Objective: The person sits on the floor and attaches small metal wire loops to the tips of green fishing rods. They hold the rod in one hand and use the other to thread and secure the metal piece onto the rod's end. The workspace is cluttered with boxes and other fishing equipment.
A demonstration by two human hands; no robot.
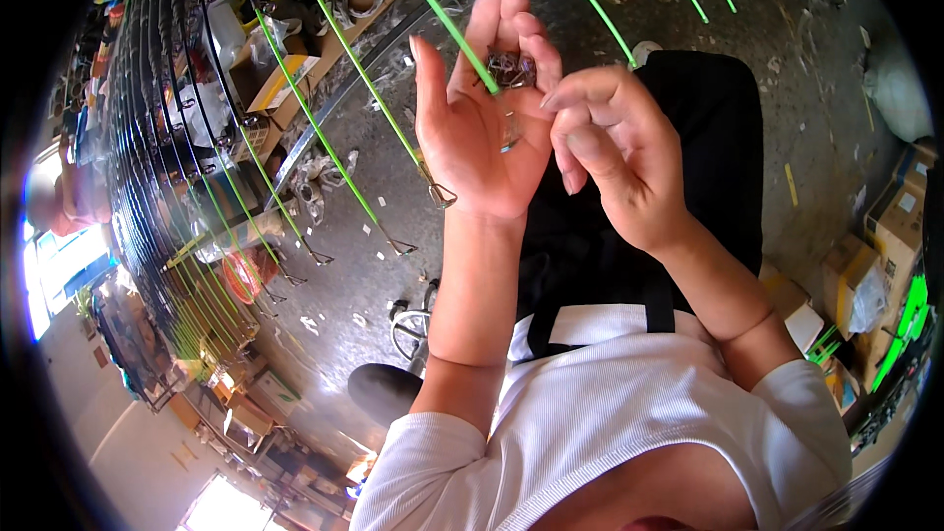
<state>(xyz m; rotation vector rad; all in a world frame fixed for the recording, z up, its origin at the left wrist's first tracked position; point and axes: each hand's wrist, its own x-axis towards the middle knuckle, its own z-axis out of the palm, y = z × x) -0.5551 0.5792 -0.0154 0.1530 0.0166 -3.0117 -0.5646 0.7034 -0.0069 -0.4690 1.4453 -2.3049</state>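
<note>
My left hand (492,147) is palm up, its fingers long and slightly cupped. In the crook of its fingers rests a small pile of dark metal rod guides (511,69). A thin, shiny guide-like piece (509,130) lies lower on the palm. Over this palm hangs the tip of a bright green fishing rod blank (447,25), its end close to the shiny piece; whether they touch I cannot tell. My right hand (624,152) is beside it, thumb and fingers curled together near the left palm's edge. Anything between those fingertips is too small to make out.
To the left, several green-tipped rods (329,146) hang in a row with ring guides at their ends. Further right hang bare green tips (595,5). Cartons (900,211) stand at the right. A dark round stool seat (385,391) is by my left elbow. Scraps litter the floor.
</note>
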